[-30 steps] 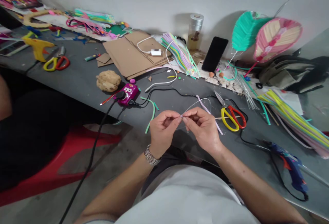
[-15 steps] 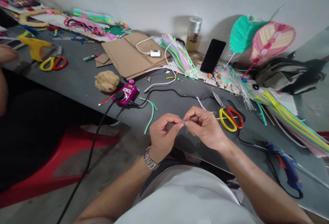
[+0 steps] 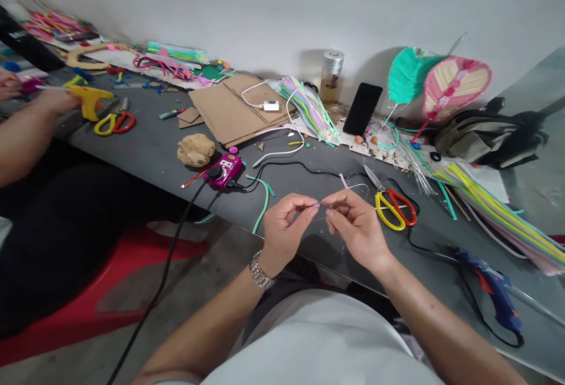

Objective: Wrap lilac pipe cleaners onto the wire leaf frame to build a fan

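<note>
My left hand [image 3: 285,232] is closed in a pinch at the end of a thin wire [image 3: 364,185]. A tiny purplish bit shows at its fingertips, too small to name. My right hand [image 3: 361,229] faces it, with thumb and forefinger closed on the same wire just beside. The wire's free length loops out behind the right fingers, above the table. Scissors [image 3: 391,202] with one yellow and one red handle lie right of my right hand. A green pipe cleaner [image 3: 263,202] rests on the table near my left hand.
A purple power strip [image 3: 227,171] with a black cord and a brown lump [image 3: 196,150] sit to the left. A blue glue gun [image 3: 492,285] and pipe cleaners [image 3: 498,214] lie right. A phone [image 3: 362,108] leans at the back. A co-worker's arm [image 3: 30,126] reaches in at left.
My fingertips have moved slightly apart, and the wire now curves in a loop instead of running nearly straight. The view has shifted, showing more of the co-worker's arm by the yellow glue gun.
</note>
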`<state>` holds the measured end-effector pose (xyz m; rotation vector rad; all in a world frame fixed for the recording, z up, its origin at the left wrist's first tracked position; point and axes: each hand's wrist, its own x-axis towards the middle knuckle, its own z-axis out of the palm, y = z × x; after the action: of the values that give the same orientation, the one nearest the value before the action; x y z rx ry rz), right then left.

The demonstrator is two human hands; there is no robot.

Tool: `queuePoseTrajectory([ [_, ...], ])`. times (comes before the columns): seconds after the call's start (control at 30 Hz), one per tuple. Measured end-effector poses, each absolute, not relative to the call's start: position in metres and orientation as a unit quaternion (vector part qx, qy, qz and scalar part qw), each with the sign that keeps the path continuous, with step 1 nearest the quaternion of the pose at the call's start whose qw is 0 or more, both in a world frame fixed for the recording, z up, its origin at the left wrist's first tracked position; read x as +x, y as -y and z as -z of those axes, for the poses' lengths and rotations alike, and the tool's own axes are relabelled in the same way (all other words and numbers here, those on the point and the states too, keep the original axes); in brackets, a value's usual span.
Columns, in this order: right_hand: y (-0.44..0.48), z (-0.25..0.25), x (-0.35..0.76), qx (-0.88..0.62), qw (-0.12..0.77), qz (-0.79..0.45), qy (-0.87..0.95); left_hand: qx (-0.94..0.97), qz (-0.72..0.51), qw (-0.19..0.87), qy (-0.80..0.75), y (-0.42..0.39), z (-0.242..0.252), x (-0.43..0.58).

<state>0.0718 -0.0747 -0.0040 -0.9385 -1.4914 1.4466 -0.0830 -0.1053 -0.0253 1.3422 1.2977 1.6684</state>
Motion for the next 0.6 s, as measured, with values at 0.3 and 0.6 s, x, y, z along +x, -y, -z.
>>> queuePoseTrajectory([
  [0.3, 0.0794, 0.0054, 0.0703, -0.369, 0.415, -0.589, 0.587, 0.533, -0.604, 0.324, -0.496, 0.1101, 0.0229, -0.0866],
  [0.6, 0.0848, 0.0061, 0.0691, -0.37, 0.411, -0.548, 0.628, 0.468, -0.638, 0.326, -0.518, 0.1048, 0.028, -0.0845],
])
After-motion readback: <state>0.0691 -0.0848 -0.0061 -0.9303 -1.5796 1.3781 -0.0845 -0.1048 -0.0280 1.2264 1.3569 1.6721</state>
